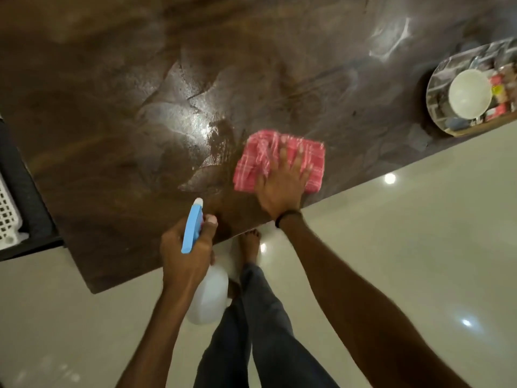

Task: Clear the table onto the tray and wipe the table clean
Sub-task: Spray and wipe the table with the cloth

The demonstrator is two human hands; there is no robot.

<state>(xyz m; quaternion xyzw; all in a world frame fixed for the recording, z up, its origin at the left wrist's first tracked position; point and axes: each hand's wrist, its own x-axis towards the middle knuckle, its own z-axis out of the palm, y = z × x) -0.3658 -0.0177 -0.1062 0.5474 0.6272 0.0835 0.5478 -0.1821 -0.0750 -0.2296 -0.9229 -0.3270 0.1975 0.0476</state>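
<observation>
A dark brown glossy table fills the upper left, with wet streaks near its middle. My right hand lies flat, fingers spread, pressing a folded red checked cloth onto the table near its front edge. My left hand grips a white spray bottle with a blue trigger head, held over the table's near corner. A round tray sits at the table's far right edge, carrying a white bowl and several small items.
A white perforated basket on a dark surface stands at the left edge. A shiny cream tiled floor lies below and right of the table. My legs and a bare foot are by the table edge.
</observation>
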